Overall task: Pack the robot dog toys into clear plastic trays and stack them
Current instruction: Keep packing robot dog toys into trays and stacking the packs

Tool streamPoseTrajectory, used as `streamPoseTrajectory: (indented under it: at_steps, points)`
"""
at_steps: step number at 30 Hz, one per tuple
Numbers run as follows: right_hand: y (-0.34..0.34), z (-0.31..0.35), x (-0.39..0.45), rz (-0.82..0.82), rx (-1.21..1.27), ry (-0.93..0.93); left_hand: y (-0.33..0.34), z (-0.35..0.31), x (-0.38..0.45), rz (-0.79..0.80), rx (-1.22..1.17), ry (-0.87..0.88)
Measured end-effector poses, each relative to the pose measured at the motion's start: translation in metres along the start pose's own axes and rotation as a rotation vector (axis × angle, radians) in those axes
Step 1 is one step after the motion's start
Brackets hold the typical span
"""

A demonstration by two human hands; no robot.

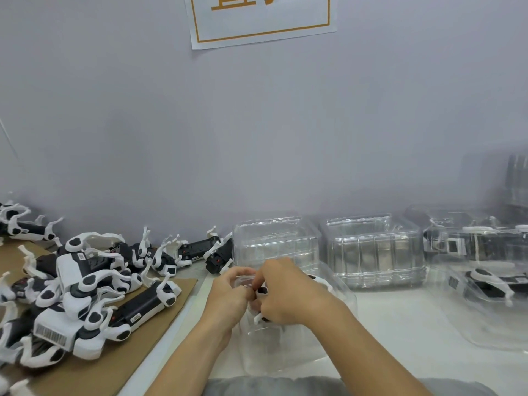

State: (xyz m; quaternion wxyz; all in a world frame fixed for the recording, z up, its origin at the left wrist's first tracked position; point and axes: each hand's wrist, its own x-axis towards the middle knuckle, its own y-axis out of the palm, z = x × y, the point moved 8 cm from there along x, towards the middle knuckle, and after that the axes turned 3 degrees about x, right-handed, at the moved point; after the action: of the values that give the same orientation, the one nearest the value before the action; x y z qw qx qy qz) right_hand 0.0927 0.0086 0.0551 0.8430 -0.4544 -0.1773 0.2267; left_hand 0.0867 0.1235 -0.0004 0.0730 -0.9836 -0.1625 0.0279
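A clear plastic tray [288, 347] stands on the white table in front of me. A black-and-white robot dog toy [258, 315] sits inside it, mostly hidden by my hands. My left hand [228, 295] grips the tray's top left edge with curled fingers. My right hand [288, 292] curls over the toy and holds it in the tray. A heap of loose robot dog toys [85, 287] lies on brown cardboard [120, 358] at the left.
Two stacks of empty clear trays [274, 244] [371, 250] stand behind my hands by the wall. Packed trays with toys [480, 270] lie at the right. A paper sign [260, 18] hangs on the grey wall.
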Motion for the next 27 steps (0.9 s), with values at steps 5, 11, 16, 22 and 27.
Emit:
streamPoseTrajectory:
  at_steps: [5, 11, 16, 22, 27]
  points:
    - [-0.007, -0.006, -0.005, 0.039, 0.023, 0.032, 0.001, 0.0, 0.0, 0.006, 0.008, 0.007]
    - [-0.003, 0.008, -0.004, -0.017, -0.13, 0.006, -0.001, 0.002, 0.001, 0.008, 0.009, 0.009]
    - [-0.014, -0.006, -0.005, 0.031, 0.039, -0.015, -0.001, 0.002, 0.002, 0.006, 0.024, 0.016]
    - [-0.053, -0.047, -0.009, -0.059, 0.119, 0.071, 0.0, 0.001, 0.004, -0.006, 0.012, 0.037]
    - [-0.067, -0.081, -0.019, -0.087, 0.075, 0.184, -0.001, 0.002, 0.005, -0.016, 0.012, 0.041]
